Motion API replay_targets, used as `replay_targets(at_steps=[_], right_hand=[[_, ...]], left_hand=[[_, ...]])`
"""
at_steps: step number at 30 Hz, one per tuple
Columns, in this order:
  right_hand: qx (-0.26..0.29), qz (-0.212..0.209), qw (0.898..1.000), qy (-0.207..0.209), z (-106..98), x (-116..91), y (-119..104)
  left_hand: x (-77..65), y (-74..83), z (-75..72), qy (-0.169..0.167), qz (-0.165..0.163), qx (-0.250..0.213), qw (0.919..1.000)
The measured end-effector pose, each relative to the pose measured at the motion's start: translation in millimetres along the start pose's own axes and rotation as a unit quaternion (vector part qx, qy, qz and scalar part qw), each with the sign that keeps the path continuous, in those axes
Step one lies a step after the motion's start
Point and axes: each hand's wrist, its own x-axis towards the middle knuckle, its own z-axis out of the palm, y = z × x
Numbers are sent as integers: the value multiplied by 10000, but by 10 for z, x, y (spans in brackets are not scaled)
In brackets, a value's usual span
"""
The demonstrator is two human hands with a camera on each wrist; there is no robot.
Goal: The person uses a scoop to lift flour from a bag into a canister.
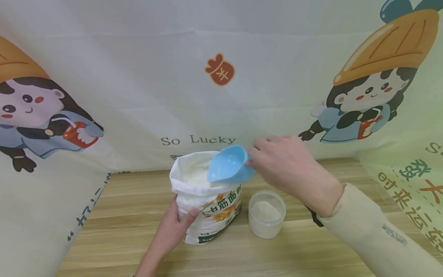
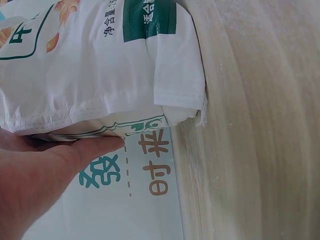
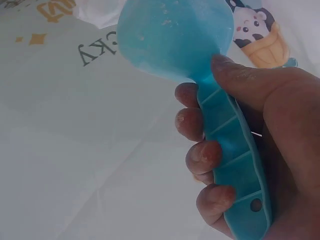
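A white flour bag [image 1: 207,215] with its top rolled open stands on the table, flour [image 1: 198,177] visible inside. My left hand [image 1: 178,223] holds the bag's near left side, thumb across the front; the left wrist view shows fingers against the bag's side [image 2: 75,85]. In my right hand [image 1: 283,161] is a blue scoop [image 1: 228,165], tilted with its tip over the bag's opening. The right wrist view shows the fingers wrapped round the ribbed scoop handle [image 3: 232,150]. From these angles, whether the scoop's bowl contains flour is unclear.
Right of the bag stands a clear round tub [image 1: 266,227] with pale powder [image 1: 265,211] in it. Under the right forearm a black object [image 1: 314,217] partly shows. A printed cloth [image 1: 166,84] hangs behind and beside the wood-grain table [image 1: 117,231].
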Motion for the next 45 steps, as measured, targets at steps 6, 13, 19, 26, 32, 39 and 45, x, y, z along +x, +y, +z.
replay_targets(at_steps=[6,13,19,26,32,39,45], right_hand=[[-171,-88,9995,-234,-26,106,-100],[-150,-140,9977,-643,11,200,-209],[-322,-207,9950,-925,59,276,-281],[-503,-282,9933,-997,120,345,-353],[-578,-293,9910,-1171,156,392,-397],[-614,-288,9900,-1238,197,433,-431],[-541,-257,9895,-1315,237,457,-463]], left_hand=[[-13,3,0,21,13,71,10000],[-18,12,-3,33,-16,33,10000],[-12,1,-5,36,32,55,10000],[-5,-21,-5,50,-55,124,9999],[-5,-14,-4,38,-78,140,9999],[-5,-14,-2,50,-49,212,9997],[-8,-10,-8,40,-135,227,9996]])
